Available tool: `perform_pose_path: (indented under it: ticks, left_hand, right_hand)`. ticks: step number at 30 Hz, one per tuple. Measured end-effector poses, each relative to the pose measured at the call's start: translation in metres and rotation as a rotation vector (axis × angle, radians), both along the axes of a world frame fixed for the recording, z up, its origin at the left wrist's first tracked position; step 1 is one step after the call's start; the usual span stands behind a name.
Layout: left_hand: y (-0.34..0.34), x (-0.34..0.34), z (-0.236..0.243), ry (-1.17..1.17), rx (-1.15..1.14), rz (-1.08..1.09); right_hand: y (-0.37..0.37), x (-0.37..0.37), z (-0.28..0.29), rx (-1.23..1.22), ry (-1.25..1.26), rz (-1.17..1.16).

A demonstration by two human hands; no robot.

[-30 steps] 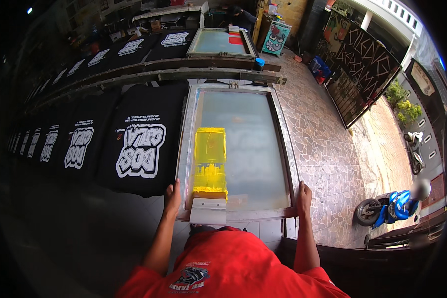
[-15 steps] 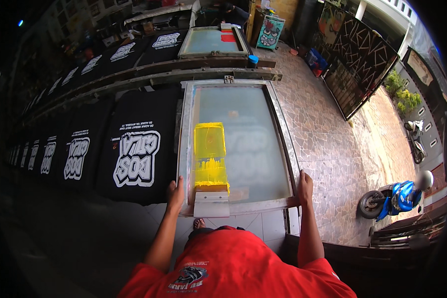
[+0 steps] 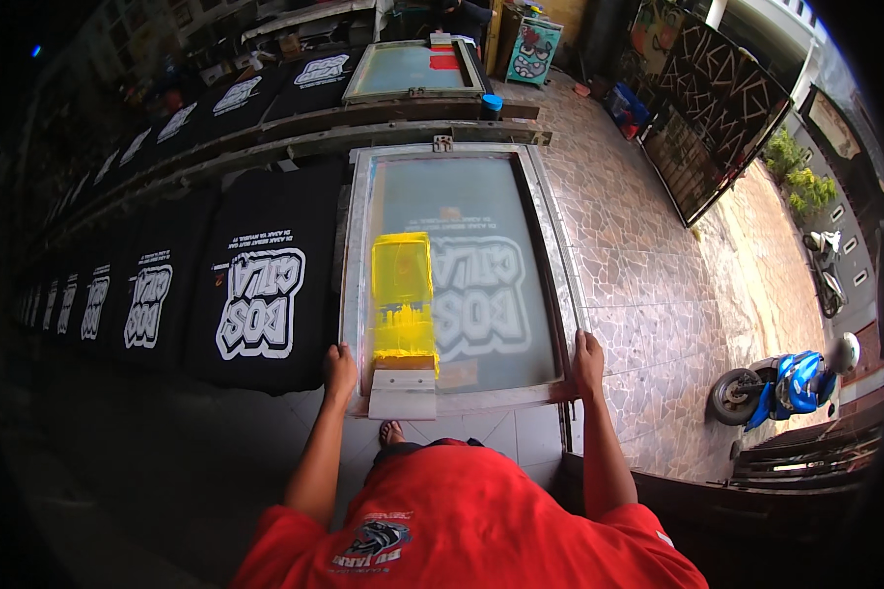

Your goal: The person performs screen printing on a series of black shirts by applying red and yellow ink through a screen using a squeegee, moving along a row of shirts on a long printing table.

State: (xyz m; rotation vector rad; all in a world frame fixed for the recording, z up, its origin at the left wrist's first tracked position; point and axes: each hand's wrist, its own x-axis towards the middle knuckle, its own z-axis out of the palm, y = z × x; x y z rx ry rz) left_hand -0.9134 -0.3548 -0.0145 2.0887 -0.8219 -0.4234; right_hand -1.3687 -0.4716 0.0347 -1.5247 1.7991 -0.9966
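Observation:
A silk-screen printing frame [image 3: 551,263] with pale mesh lies before me. My left hand [image 3: 340,375] is closed on its near left side, and my right hand [image 3: 588,365] grips the near right side. Yellow ink [image 3: 403,257] covers a tall strip on the left of the mesh. At the strip's near end a squeegee [image 3: 404,395] rests across the frame's near edge, its blade smeared with yellow. Through the mesh a white lettered print [image 3: 481,294] shows clearly; the shirt it belongs to is under the screen.
Black shirts [image 3: 309,211] with white prints line the table to the left. Beyond a metal rail [image 3: 304,140] stand a second screen [image 3: 393,71] with red ink and a blue-lidded jar [image 3: 491,106]. A painted cabinet [image 3: 533,54] is farther back. A blue motorcycle [image 3: 781,388] stands at right.
The print under the mesh has gone from blurred to sharp, as the screen has come down closer to the shirt. Both hands keep their hold, and the view has shifted slightly.

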Motion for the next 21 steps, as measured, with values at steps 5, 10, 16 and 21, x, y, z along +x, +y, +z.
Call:
perform_pose_path:
  ticks: [5, 10, 16, 21]
  left_hand:
    - [0.002, 0.02, -0.033, 0.103, -0.007, -0.017]
    - [0.02, 0.01, 0.033, 0.272, 0.0, -0.14]
    - [0.061, -0.001, 0.016, 0.25, -0.122, -0.219]
    - [0.053, -0.004, 0.012, 0.174, -0.098, -0.241]
  right_hand:
    - [0.004, 0.018, 0.023, 0.077, 0.006, -0.037]
    - [0.019, 0.013, 0.025, -0.201, 0.227, -0.021]
    - [0.123, 0.129, 0.111, -0.198, 0.318, 0.794]
    - [0.133, 0.206, 0.082, -0.267, 0.472, 1.047]
